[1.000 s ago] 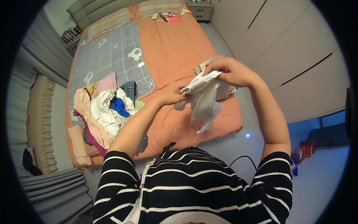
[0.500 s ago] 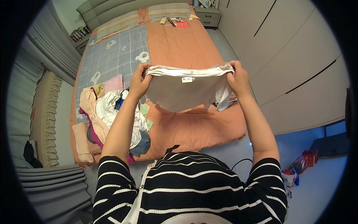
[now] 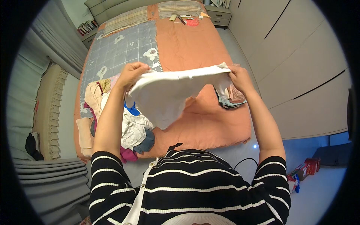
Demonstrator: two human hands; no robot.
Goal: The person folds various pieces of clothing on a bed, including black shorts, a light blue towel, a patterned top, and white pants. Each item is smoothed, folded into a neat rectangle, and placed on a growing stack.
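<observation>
A white garment [image 3: 168,86] hangs stretched between my two hands above the orange-covered bed [image 3: 202,125]. My left hand [image 3: 132,75] is closed on one end of its upper edge. At the other end, my right hand [image 3: 240,78] pinches the edge. Most of the cloth droops on the left side, and a narrower part hangs by my right hand. Whether it is a top or bottoms, I cannot tell. Below my left forearm lies a loose heap of clothes [image 3: 137,129] in white, peach, blue and magenta. A stack of folded clothes [image 3: 235,97] sits beneath my right hand.
A grey blanket with white animal figures [image 3: 123,48] covers the bed's far left. Small items, including a red round one [image 3: 192,22], lie near the pillows [image 3: 180,9]. Wardrobe doors [image 3: 292,56] line the right; grey curtains [image 3: 52,41] hang left. Red packages [image 3: 309,167] stand on the floor.
My left hand has moved left and the garment is pulled wider and tilted, its inside label no longer showing. More of the folded stack now shows. The view has shifted slightly.
</observation>
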